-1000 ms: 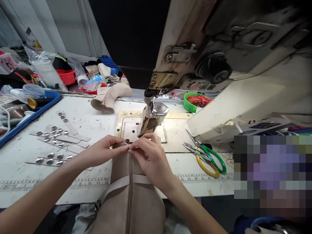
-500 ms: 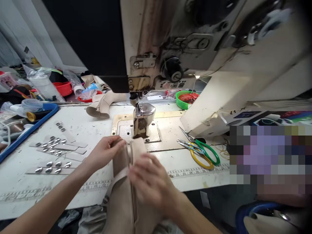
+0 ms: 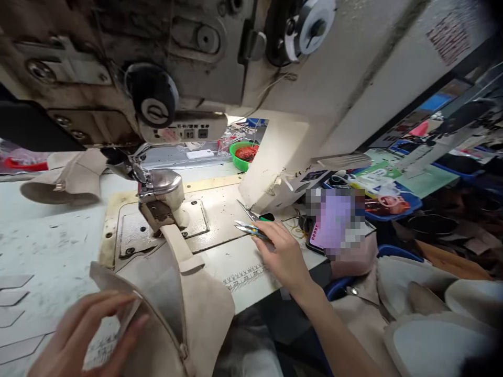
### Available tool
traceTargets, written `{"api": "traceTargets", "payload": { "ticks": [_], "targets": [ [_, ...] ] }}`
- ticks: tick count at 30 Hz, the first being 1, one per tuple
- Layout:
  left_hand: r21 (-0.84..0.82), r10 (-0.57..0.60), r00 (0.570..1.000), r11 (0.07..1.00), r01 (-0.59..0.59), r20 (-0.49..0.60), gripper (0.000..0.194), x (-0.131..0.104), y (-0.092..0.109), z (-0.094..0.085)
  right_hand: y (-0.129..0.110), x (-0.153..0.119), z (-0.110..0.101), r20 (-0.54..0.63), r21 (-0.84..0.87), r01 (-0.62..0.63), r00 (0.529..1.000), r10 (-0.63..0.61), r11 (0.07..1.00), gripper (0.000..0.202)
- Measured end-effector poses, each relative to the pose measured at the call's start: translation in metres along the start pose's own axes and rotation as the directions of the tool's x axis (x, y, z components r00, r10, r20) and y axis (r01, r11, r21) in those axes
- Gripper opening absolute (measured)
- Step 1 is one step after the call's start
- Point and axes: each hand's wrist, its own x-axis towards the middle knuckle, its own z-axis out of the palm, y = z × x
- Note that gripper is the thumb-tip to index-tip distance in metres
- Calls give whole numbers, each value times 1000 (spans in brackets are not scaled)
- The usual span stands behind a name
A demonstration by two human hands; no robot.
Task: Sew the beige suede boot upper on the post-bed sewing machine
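A beige boot upper with its zipper open stands at the table's front edge, below the sewing machine's metal post. My left hand pinches the upper's left edge between thumb and fingers. A pale strap rises from the upper toward the post. Right of the post, my right hand has closed over the handles of a pair of scissors, whose bluish blades point left past the fingers. Dark blades of a second pair of scissors lie just behind, their handles mostly hidden by my hand.
Over the table hangs the machine head, its pillar at right. Another beige upper lies back left, near a green basket. A phone sits at right, with more uppers lower right.
The view has swung right. My right hand has left the upper and reached the scissors, closing on them. The upper's zipper side now gapes open, with my left hand at its edge.
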Motion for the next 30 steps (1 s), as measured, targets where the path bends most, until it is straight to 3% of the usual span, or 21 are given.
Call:
{"api": "traceTargets", "payload": {
  "ticks": [3,5,8,10,12,15,20,30],
  "targets": [
    [-17,-28,994,999,30,106,28,-16,17,-10,12,9,23,48,-2,52,998,-52,999,20],
    [2,-60,990,998,60,131,27,-16,29,-14,1,11,24,4,18,65,998,-65,998,21],
    [-52,-121,983,990,129,134,14,-8,39,-13,-41,13,3,-108,69,31,994,-23,997,20],
    [-74,-117,990,990,123,82,14,-3,40,-9,-80,10,-11,0,160,138,990,-140,977,31],
    [-42,-45,999,998,46,17,22,0,39,-5,-118,4,-14,181,138,300,929,-322,944,40],
    [5,114,993,993,-114,-37,30,-1,35,1,-155,-7,1,184,53,375,907,-378,926,35],
    [-36,179,982,983,-182,-66,27,-4,31,3,-166,-12,22,6,87,361,932,-363,929,19],
    [19,179,979,984,-178,-95,18,5,34,2,-178,-13,15,62,-39,324,945,-321,945,13]
  ]
}}
